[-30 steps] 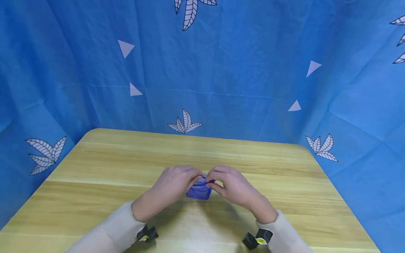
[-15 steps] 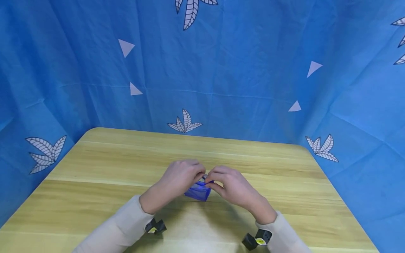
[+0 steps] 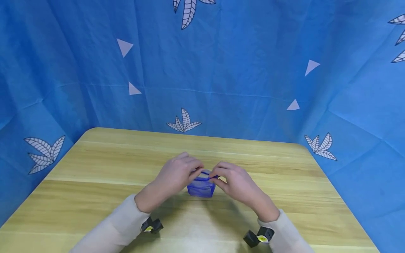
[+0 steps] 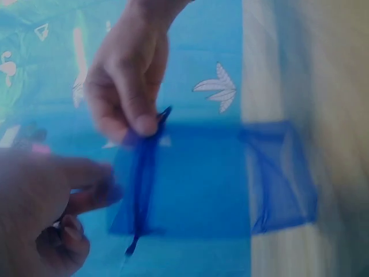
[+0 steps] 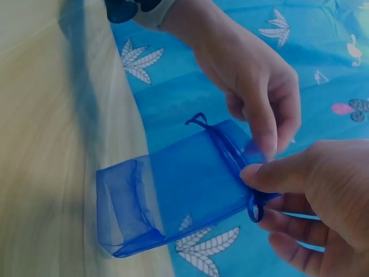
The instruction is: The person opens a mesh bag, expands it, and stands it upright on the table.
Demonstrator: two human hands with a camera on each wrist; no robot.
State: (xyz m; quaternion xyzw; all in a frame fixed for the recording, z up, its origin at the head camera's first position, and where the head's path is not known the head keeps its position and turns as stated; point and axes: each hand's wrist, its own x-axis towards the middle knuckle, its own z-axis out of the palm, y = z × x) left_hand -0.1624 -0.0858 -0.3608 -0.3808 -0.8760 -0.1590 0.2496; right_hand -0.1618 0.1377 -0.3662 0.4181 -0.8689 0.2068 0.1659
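A small sheer blue organza drawstring bag [image 3: 201,189] hangs over the middle of the table, its mouth toward the hands. In the right wrist view the bag [image 5: 190,179] shows its dark drawstring band and a ribbon loop at each side. My right hand [image 3: 235,181] pinches the mouth between thumb and fingers, beside one ribbon loop. My left hand [image 3: 177,175] has its thumb and a finger together at the mouth's other part, pinching the sheer edge. The left wrist view is blurred there, with the left hand [image 4: 46,202] close by the rim.
The wooden table [image 3: 126,154] spreads under both hands. Behind it hangs a blue curtain [image 3: 221,70] with white leaf and triangle prints. A small black wrist camera [image 3: 153,225] sits at the left cuff, another black wrist camera [image 3: 257,237] at the right.
The left hand went toward the right hand, then drew back a little to the left. The bag has turned somewhat and shifted slightly right; the right hand keeps its pinch.
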